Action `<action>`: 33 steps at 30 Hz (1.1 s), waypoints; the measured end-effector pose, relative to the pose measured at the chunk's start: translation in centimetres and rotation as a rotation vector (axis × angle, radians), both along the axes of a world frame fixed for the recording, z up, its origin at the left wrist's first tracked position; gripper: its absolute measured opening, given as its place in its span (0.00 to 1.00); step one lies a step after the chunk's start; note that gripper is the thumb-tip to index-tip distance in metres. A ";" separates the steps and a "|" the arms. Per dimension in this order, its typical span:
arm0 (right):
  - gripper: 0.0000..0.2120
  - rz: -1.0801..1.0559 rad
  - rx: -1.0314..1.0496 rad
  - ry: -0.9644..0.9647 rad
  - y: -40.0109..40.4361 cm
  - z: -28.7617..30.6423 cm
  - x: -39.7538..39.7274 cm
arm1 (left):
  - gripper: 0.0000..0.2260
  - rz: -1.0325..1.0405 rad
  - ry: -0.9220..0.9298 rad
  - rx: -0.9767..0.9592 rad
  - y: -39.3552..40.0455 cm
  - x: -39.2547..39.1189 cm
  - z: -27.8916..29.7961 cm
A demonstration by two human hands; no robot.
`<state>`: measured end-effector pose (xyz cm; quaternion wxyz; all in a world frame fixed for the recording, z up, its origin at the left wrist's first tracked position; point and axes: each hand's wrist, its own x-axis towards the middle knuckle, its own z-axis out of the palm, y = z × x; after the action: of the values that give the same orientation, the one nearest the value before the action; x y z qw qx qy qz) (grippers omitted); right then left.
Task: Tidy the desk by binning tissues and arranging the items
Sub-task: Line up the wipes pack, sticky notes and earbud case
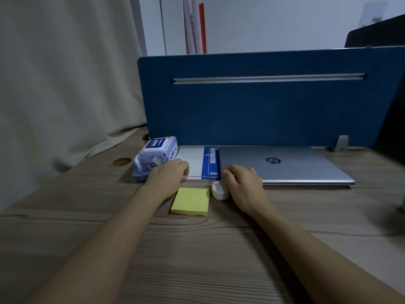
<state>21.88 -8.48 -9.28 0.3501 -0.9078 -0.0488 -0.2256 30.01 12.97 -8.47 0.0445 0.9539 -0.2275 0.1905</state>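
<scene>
On the wooden surface [197, 249], the left hand [167, 178] rests with curled fingers on the near edge of the notebook [198, 162], between the wipes pack [155, 157] and closed laptop [282, 164], while the right hand [243, 183] cups a white case [218, 190] just right of the yellow sticky notes [190, 201].

An office workstation: a wood-grain worktop [197, 249] backed by a blue fabric privacy divider [263, 106], carrying a closed HP laptop [285, 165], a notebook [210, 161] and yellow sticky notes [190, 201].
</scene>
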 end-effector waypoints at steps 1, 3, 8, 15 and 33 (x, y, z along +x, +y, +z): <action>0.13 -0.001 0.002 -0.002 0.0 0.0 0.0 | 0.04 -0.009 -0.005 -0.010 0.0 0.0 -0.1; 0.13 -0.003 0.005 -0.005 -0.1 -0.1 0.1 | 0.02 -0.027 -0.010 -0.028 0.1 0.0 -0.3; 0.14 -0.004 0.003 -0.002 -0.1 -0.1 0.1 | 0.03 -0.043 0.004 -0.070 0.2 0.1 -0.6; 0.12 0.005 0.011 0.005 -0.2 -0.2 0.2 | 0.04 -0.029 -0.019 -0.105 0.2 0.0 -1.0; 0.14 0.115 -0.049 0.035 -0.4 -0.4 -1.2 | 0.24 -0.117 0.398 -0.525 3.1 -7.0 -1.1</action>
<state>20.65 -8.88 -9.68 0.3409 -0.9157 -0.1002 -0.1878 22.98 16.07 -9.54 0.3430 0.9138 -0.2117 0.0499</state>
